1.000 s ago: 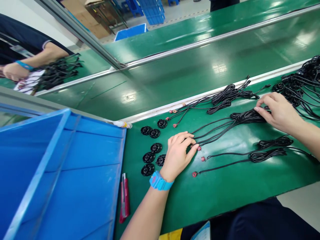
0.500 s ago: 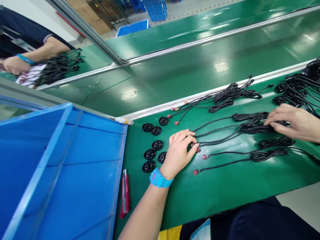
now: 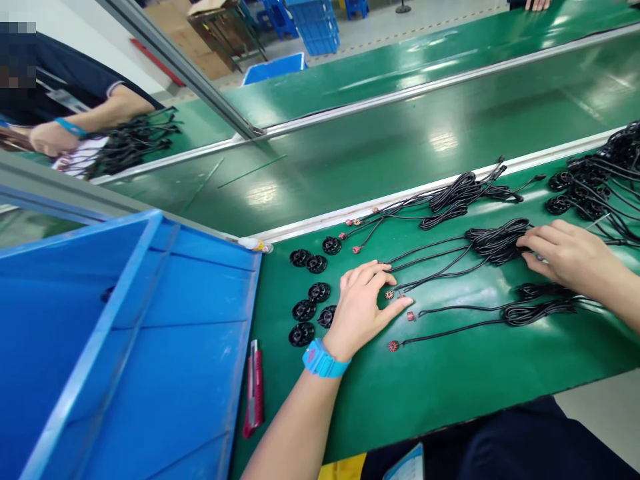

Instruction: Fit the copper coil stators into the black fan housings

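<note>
Head: one bundle (image 3: 493, 241) between two hands (image 3: 359, 307) (image 3: 570, 257)

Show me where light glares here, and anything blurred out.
Head view: bright glare spots on the green surface beyond the white rail; head view: softer sheen on the green tabletop around the black cables; head view: blocky pixels cover part of the co-worker at upper left.

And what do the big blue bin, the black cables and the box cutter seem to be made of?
Blue bin: probably molded plastic, slightly glossy, judging by its even color and raised ribs.

Black cables: seemingly a rubber or soft plastic covering with a satin sheen, since they coil smoothly; their cores don't show.

Box cutter: likely a red plastic handle; its silvery strip looks like metal.
</note>
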A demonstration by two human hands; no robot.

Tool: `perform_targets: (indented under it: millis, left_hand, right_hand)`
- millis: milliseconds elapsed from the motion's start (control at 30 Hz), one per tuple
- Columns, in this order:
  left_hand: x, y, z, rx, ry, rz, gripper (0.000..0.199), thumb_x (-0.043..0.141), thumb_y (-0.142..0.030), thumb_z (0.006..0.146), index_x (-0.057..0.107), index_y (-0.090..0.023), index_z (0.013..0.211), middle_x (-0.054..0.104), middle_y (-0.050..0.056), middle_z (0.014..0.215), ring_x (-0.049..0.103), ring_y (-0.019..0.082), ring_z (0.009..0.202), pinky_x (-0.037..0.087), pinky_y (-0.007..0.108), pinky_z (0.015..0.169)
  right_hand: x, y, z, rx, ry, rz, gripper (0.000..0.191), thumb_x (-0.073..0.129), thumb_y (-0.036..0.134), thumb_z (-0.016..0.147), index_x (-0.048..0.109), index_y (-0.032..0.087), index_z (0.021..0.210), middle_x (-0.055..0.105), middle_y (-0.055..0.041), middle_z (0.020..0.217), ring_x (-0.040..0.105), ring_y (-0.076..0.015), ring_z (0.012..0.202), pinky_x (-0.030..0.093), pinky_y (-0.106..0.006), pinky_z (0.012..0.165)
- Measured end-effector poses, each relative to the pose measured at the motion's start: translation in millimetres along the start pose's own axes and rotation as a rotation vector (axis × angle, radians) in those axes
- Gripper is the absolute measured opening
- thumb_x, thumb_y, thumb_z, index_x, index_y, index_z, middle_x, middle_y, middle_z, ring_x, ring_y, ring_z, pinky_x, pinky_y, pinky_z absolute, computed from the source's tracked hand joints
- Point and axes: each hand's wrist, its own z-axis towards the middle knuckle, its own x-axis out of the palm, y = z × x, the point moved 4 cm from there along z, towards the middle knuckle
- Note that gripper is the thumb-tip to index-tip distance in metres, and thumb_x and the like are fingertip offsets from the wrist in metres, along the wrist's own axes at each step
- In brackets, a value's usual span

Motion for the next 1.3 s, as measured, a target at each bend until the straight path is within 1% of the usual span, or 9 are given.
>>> perform_targets:
  millis: [100, 233, 300, 433, 633, 933, 1033, 1167, 1300]
  left_hand:
    - [0.1, -5.5, -2.2, 0.061, -0.031, 0.043, 0.038, 0.085, -0.045, 0.086, 0.068, -0.021, 0.111, 0.063, 0.017, 0.146, 0.049, 0.043, 0.146, 0.04, 0.062, 0.114]
    - [-4.0, -10.9, -7.3, 0.145, 0.019, 0.087, 0.006, 0.075, -0.028, 0.095, 0.073, -0.023, 0.094, 0.057, 0.013, 0.153, 0.037, 0.043, 0.154, 0.037, 0.063, 0.115]
    - [-10.2, -12.1, -10.5, 0.148, 0.029, 0.096, 0.011, 0.071, -0.024, 0.096, 0.072, -0.022, 0.085, 0.056, 0.013, 0.153, 0.036, 0.044, 0.154, 0.036, 0.064, 0.114]
    - [-20.1, -22.5, -16.5, 0.22, 0.033, 0.032, 0.017, 0.071, -0.035, 0.099, 0.074, -0.022, 0.089, 0.067, 0.012, 0.137, 0.053, 0.037, 0.136, 0.04, 0.054, 0.105]
    - [-3.9, -37.4, -19.5, 0.416, 0.127, 0.034, 0.015, 0.06, -0.03, 0.108, 0.074, -0.024, 0.106, 0.079, 0.001, 0.114, 0.061, 0.027, 0.12, 0.036, 0.043, 0.095]
    - [-13.2, -19.5, -43.9, 0.332, 0.063, 0.071, 0.013, 0.061, -0.024, 0.105, 0.073, -0.023, 0.101, 0.081, 0.0, 0.099, 0.066, 0.026, 0.113, 0.04, 0.041, 0.094]
    - [-15.4, -16.7, -50.4, 0.285, -0.011, 0.054, 0.013, 0.065, -0.032, 0.104, 0.073, -0.022, 0.101, 0.08, 0.003, 0.105, 0.067, 0.027, 0.113, 0.042, 0.042, 0.094]
    - [-10.9, -22.0, -52.0, 0.325, 0.018, 0.059, 0.043, 0.071, -0.061, 0.095, 0.072, -0.021, 0.11, 0.072, 0.014, 0.132, 0.059, 0.037, 0.135, 0.043, 0.05, 0.104]
    - [-5.8, -27.3, -49.9, 0.352, 0.149, 0.13, 0.029, 0.07, -0.05, 0.099, 0.071, -0.021, 0.104, 0.074, 0.011, 0.125, 0.059, 0.035, 0.138, 0.043, 0.051, 0.111]
  right_hand:
    - [-2.9, 5.3, 2.9, -0.033, 0.015, 0.062, 0.019, 0.058, 0.025, 0.101, 0.072, 0.015, 0.11, 0.073, -0.0102, 0.106, 0.059, -0.0242, 0.091, 0.049, -0.041, 0.088]
    - [-14.9, 10.9, -3.1, -0.094, 0.092, 0.192, 0.021, 0.055, 0.033, 0.104, 0.073, 0.022, 0.107, 0.072, -0.0065, 0.106, 0.062, -0.0211, 0.092, 0.051, -0.036, 0.085]
    - [-23.3, 9.7, -11.4, -0.076, 0.098, 0.216, 0.024, 0.055, 0.039, 0.105, 0.073, 0.024, 0.113, 0.072, -0.0068, 0.111, 0.064, -0.0222, 0.097, 0.052, -0.038, 0.087]
    - [-36.9, 2.2, -40.1, 0.012, 0.122, 0.266, 0.027, 0.065, 0.051, 0.1, 0.072, 0.031, 0.116, 0.07, -0.0069, 0.119, 0.065, -0.024, 0.109, 0.052, -0.038, 0.093]
    - [-39.3, 12.9, -80.1, 0.035, 0.213, 0.26, 0.025, 0.068, 0.053, 0.098, 0.076, 0.036, 0.115, 0.069, -0.0081, 0.116, 0.067, -0.0237, 0.1, 0.056, -0.038, 0.087]
    - [-37.5, 43.2, -73.3, -0.027, 0.039, 0.063, 0.028, 0.055, 0.041, 0.107, 0.075, 0.023, 0.108, 0.069, -0.0046, 0.091, 0.062, -0.0192, 0.078, 0.051, -0.04, 0.076]
    - [-33.6, 32.0, -76.8, 0.024, 0.05, 0.042, 0.031, 0.06, 0.049, 0.103, 0.072, 0.026, 0.119, 0.071, -0.007, 0.102, 0.064, -0.0234, 0.088, 0.052, -0.042, 0.082]
    - [-29.2, 23.6, -66.4, 0.045, 0.05, 0.082, 0.057, 0.065, 0.068, 0.094, 0.059, 0.031, 0.137, 0.066, -0.0103, 0.13, 0.065, -0.029, 0.105, 0.052, -0.046, 0.092]
    - [-29.2, 30.2, -35.6, 0.058, 0.041, 0.082, 0.082, 0.054, 0.077, 0.094, 0.035, 0.034, 0.161, 0.044, -0.0135, 0.163, 0.062, -0.0362, 0.115, 0.049, -0.054, 0.098]
